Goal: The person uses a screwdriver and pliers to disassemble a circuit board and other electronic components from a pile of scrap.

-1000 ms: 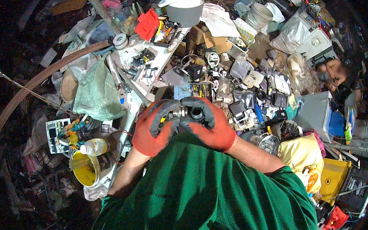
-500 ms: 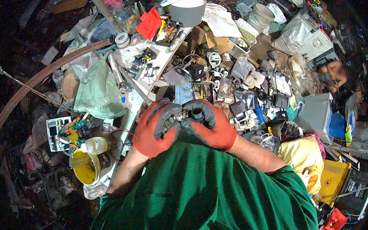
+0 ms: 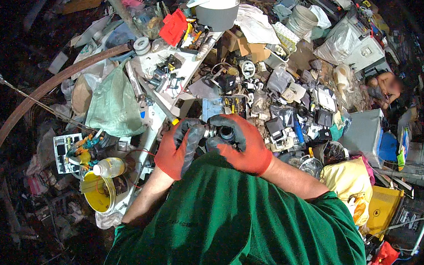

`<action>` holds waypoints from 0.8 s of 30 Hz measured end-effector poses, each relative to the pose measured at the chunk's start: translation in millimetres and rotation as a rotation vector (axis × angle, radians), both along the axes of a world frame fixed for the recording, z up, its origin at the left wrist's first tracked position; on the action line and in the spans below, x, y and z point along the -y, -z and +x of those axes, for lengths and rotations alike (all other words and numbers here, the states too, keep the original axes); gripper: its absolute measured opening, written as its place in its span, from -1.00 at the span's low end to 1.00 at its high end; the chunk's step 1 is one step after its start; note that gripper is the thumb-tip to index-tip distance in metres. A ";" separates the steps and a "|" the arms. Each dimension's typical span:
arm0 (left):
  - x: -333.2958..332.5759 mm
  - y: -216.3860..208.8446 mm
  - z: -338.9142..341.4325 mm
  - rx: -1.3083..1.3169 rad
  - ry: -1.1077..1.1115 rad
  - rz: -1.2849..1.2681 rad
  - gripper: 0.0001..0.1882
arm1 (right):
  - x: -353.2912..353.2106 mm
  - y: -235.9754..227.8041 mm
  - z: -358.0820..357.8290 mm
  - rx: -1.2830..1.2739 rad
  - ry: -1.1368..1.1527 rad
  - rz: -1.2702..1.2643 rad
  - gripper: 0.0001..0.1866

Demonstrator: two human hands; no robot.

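Note:
Both my hands wear red gloves with dark grey palms and fingers, and they meet just above my green shirt. My right hand [image 3: 245, 146] is closed round a small black cylindrical part [image 3: 226, 134] with a round open end. A shiny metallic section [image 3: 210, 131] of it shows between the hands. From the other side my left hand [image 3: 176, 149] pinches at this metallic end; its fingers hide what lies under them. Just above the left glove is a yellow tip [image 3: 175, 122] at the end of a grey bar.
Left of me a white board [image 3: 146, 136] carries a green sack [image 3: 114, 104] and small parts. A yellow bucket [image 3: 99, 193] and plastic bottle [image 3: 109, 167] stand nearby. Electronic scrap [image 3: 280, 127] spreads ahead. A white-and-grey bucket [image 3: 217, 9] stands beyond; another person [image 3: 384, 89] is at far right.
My left hand has turned, its fingers drawing together toward the metallic end of the part. The yellow tip now shows above it. My right hand keeps its grip, shifted slightly.

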State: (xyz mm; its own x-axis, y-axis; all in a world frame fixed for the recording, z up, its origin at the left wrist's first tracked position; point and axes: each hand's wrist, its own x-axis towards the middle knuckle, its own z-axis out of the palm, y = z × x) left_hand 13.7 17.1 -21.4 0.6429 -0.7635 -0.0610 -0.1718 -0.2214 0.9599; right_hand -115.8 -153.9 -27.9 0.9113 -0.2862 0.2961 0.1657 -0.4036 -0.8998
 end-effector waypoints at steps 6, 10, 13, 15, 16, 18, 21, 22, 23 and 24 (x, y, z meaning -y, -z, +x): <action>6.9 -17.2 -10.5 -0.045 0.042 -0.190 -0.62 | 5.6 5.8 -0.4 0.034 -0.003 0.229 -0.56; 3.8 -16.5 -7.8 0.191 0.066 -0.169 -0.57 | 8.9 10.2 -1.2 -0.050 -0.204 0.694 -0.63; 3.5 -11.5 -5.9 0.325 0.053 -0.176 -0.53 | 7.6 14.5 -2.3 -0.207 -0.279 1.105 -0.61; 4.5 -7.9 -7.0 0.371 0.031 -0.216 -0.51 | 6.0 17.7 -2.5 -0.202 -0.327 1.314 -0.60; 5.4 -6.4 -7.9 0.375 0.022 -0.248 -0.50 | 5.2 19.0 -2.6 -0.232 -0.323 1.426 -0.59; 4.5 -4.8 -10.6 0.390 0.009 -0.250 -0.49 | 3.7 21.6 -1.0 -0.184 -0.457 1.445 -0.59; 3.0 -5.5 -11.8 0.443 0.008 -0.207 -0.48 | 2.4 22.7 0.0 -0.196 -0.473 1.485 -0.59; 2.8 -6.2 -11.3 0.465 0.012 -0.217 -0.48 | 2.3 22.6 0.4 -0.204 -0.469 1.505 -0.59; 2.7 -7.2 -10.8 0.492 0.017 -0.214 -0.48 | 2.3 22.1 0.8 -0.207 -0.461 1.517 -0.59; 2.7 -8.3 -10.2 0.492 0.030 -0.226 -0.48 | 2.4 21.6 1.1 -0.210 -0.465 1.537 -0.59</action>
State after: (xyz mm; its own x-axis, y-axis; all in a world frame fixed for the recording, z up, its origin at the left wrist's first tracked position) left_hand 3.5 14.4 -13.1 0.5322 -0.7412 0.4092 -0.6159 -0.0073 0.7878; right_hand -114.7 -156.3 -49.4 0.9846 0.1184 -0.1289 -0.1613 0.8995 -0.4061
